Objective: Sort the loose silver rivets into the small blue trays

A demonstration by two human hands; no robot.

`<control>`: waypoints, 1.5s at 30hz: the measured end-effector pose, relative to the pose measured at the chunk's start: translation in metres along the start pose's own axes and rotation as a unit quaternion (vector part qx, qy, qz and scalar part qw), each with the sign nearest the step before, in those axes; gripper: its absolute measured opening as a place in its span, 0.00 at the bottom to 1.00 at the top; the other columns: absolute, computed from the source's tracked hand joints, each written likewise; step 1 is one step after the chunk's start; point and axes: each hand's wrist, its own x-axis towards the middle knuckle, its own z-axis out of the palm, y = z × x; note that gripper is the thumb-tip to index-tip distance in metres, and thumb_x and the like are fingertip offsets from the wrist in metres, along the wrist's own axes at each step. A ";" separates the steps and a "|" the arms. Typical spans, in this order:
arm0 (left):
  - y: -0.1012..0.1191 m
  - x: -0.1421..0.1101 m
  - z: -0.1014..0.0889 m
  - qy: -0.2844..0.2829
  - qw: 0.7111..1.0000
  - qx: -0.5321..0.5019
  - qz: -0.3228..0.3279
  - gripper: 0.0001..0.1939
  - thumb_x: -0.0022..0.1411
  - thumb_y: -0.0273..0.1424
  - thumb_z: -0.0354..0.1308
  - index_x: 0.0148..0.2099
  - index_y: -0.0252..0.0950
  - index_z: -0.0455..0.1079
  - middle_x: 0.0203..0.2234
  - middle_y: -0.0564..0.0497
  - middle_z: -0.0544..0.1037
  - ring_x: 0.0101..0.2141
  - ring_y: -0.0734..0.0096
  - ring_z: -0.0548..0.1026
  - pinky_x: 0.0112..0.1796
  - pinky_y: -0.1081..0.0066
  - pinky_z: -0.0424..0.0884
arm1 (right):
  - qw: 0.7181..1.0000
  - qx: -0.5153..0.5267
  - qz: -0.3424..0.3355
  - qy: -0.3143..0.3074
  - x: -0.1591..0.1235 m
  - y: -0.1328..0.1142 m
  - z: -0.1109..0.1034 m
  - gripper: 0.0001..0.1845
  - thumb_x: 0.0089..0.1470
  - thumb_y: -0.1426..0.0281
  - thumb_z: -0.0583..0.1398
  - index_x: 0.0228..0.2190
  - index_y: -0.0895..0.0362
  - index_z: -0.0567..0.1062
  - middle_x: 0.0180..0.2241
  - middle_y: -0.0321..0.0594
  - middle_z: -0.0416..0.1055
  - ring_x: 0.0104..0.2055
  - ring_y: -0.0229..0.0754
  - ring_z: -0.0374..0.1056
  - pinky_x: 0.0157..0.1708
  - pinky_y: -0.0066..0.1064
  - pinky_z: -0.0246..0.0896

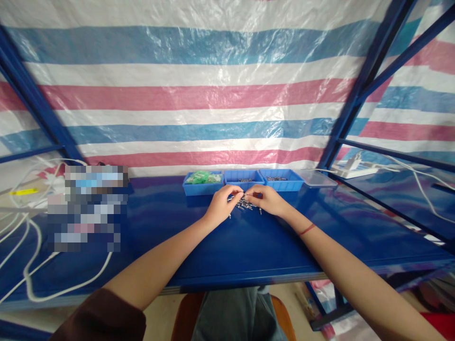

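Observation:
My left hand [223, 202] and my right hand [266, 199] meet fingertip to fingertip over the blue table. Both are closed in a pinch, and whatever sits between the fingertips is too small to name. Right under them lies a loose pile of small silvery metal pieces [245, 204], slim like screws or pins. Just behind the hands stand a middle blue bin [243, 173] and a right blue bin [293, 182], each with similar small metal pieces inside. The left blue bin [202, 190] holds green and clear plastic packets [201, 177].
A clear plastic lid [318, 178] lies right of the bins. White cables [30, 265] loop over the table's left side, beside a blurred-out patch. A white power strip [357, 168] is at the right, behind a blue metal frame [350, 109]. Striped sheeting [213, 99] hangs behind.

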 end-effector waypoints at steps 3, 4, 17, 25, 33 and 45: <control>-0.002 0.000 -0.001 0.012 1.000 -0.003 0.001 0.06 0.61 0.30 0.50 0.38 0.36 0.68 0.34 0.51 0.74 0.35 0.72 0.72 0.40 0.71 0.68 | 0.996 -0.004 -0.015 0.083 0.001 -0.003 -0.003 0.16 0.49 0.58 0.59 0.29 0.58 0.76 0.26 0.39 0.69 0.26 0.37 0.61 0.27 0.30 0.58; -0.003 0.000 0.000 0.015 1.000 0.000 -0.003 0.06 0.61 0.30 0.50 0.38 0.36 0.68 0.34 0.51 0.74 0.35 0.72 0.72 0.40 0.71 0.67 | 0.994 -0.005 -0.024 0.104 0.000 -0.005 -0.003 0.16 0.49 0.58 0.59 0.30 0.58 0.76 0.26 0.39 0.68 0.26 0.37 0.61 0.27 0.30 0.57; -0.017 0.004 -0.011 -0.098 0.990 0.097 -0.002 0.14 0.61 0.32 0.49 0.49 0.39 0.66 0.37 0.49 0.75 0.39 0.67 0.72 0.44 0.65 0.67 | 0.939 -0.179 0.015 0.292 0.001 0.009 -0.031 0.22 0.55 0.56 0.51 0.27 0.59 0.75 0.26 0.43 0.71 0.26 0.40 0.63 0.29 0.30 0.55; -0.026 0.005 -0.026 -0.247 0.955 0.164 0.015 0.10 0.57 0.37 0.54 0.39 0.42 0.73 0.40 0.50 0.73 0.42 0.64 0.71 0.43 0.66 0.65 | 0.911 -0.229 0.150 0.308 -0.001 0.033 -0.047 0.24 0.53 0.55 0.51 0.25 0.60 0.76 0.22 0.44 0.72 0.24 0.41 0.64 0.25 0.29 0.51; -0.021 0.001 -0.013 -0.185 0.964 0.191 0.019 0.07 0.61 0.33 0.52 0.36 0.41 0.71 0.37 0.52 0.75 0.39 0.66 0.71 0.40 0.67 0.64 | 0.993 -0.120 0.014 0.007 0.000 0.008 -0.017 0.17 0.53 0.60 0.54 0.25 0.58 0.75 0.22 0.37 0.70 0.23 0.36 0.61 0.25 0.28 0.53; -0.013 0.002 -0.001 -0.023 0.998 -0.030 -0.043 0.09 0.57 0.30 0.56 0.42 0.36 0.68 0.33 0.50 0.76 0.34 0.71 0.75 0.37 0.72 0.70 | 0.999 -0.023 -0.015 -0.029 0.000 0.004 0.004 0.15 0.53 0.60 0.56 0.29 0.59 0.76 0.27 0.39 0.72 0.26 0.35 0.63 0.28 0.27 0.57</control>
